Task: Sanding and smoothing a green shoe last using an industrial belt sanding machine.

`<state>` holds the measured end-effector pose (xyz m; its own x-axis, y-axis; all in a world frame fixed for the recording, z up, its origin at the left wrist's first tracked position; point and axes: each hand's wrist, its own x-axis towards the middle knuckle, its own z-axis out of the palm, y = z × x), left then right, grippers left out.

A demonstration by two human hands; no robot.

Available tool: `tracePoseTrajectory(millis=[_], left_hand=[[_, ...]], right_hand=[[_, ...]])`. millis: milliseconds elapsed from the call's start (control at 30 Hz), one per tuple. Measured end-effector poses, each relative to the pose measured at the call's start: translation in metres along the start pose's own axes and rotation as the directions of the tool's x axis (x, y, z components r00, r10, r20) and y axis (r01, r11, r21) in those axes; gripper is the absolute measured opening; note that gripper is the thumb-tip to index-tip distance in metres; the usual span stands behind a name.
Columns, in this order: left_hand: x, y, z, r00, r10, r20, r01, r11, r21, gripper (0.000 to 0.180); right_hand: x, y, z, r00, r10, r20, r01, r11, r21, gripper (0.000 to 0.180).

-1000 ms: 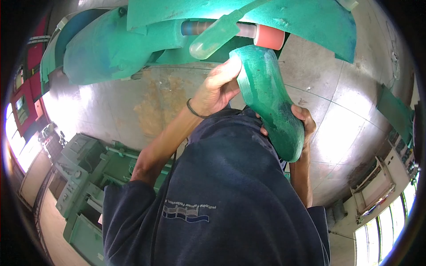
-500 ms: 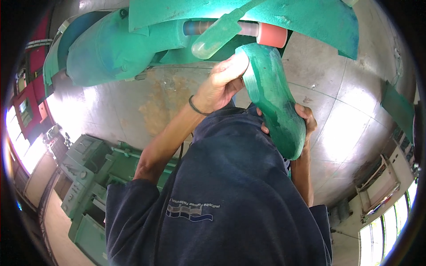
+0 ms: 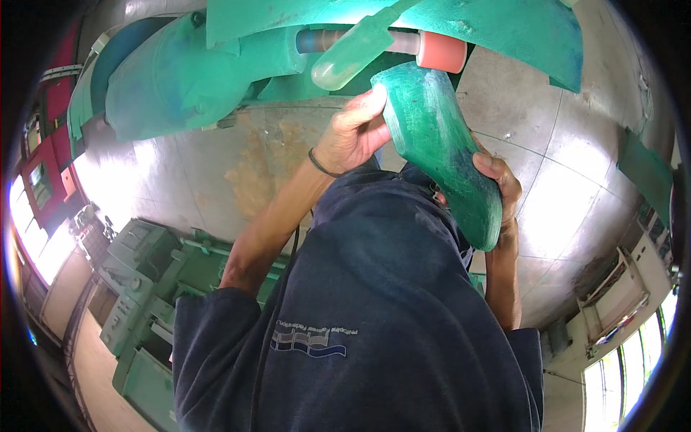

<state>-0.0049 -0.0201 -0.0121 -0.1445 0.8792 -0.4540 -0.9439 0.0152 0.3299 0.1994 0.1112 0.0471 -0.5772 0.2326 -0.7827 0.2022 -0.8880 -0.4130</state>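
Observation:
A green shoe last (image 3: 439,147) is held in both hands, tilted, with its broad heel end up by the machine and its narrower toe end toward my body. My left hand (image 3: 354,137) grips the heel end's left edge, thumb on top. My right hand (image 3: 500,183) is closed round the toe end's right side, its other fingers mostly hidden underneath. A pink-red sanding drum (image 3: 441,52) sits on a metal shaft (image 3: 404,43) just beyond the heel end. Whether last and drum touch, I cannot tell.
A green-dusted motor housing (image 3: 173,83) stands at the far left, and a green hood (image 3: 497,32) overhangs the drum. A dusty bulb-shaped lamp (image 3: 353,56) hangs before the shaft. Behind my left arm is a green machine (image 3: 140,266); grey floor tiles (image 3: 533,122) lie below.
The last has turned in my hands, showing more of its broad, scuffed face. Its heel end has shifted slightly left, with my left hand; my right hand has moved a little to the right.

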Motion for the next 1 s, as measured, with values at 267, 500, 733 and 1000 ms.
tracePoseTrajectory(millis=[267, 500, 733, 1000], left_hand=[[-0.017, -0.006, -0.003, 0.995, -0.015, 0.101, 0.021, 0.998, -0.055, 0.052], [0.000, -0.008, 0.004, 0.998, 0.018, 0.054, -0.017, 1.000, -0.011, 0.060], [-0.007, -0.011, 0.003, 0.995, 0.040, 0.096, -0.035, 0.998, -0.054, 0.059], [-0.011, -0.003, 0.028, 0.988, 0.064, 0.141, -0.045, 0.989, -0.141, 0.059]], right_hand=[[-0.025, -0.001, 0.032, 0.988, -0.150, -0.028, 0.148, 0.988, -0.050, 0.092], [-0.007, 0.008, 0.004, 0.985, -0.157, -0.071, 0.135, 0.959, -0.249, 0.096], [-0.017, 0.000, 0.024, 0.988, -0.153, -0.009, 0.149, 0.970, -0.191, 0.095], [-0.030, 0.000, 0.034, 0.909, -0.404, 0.102, 0.403, 0.790, -0.463, 0.102]])
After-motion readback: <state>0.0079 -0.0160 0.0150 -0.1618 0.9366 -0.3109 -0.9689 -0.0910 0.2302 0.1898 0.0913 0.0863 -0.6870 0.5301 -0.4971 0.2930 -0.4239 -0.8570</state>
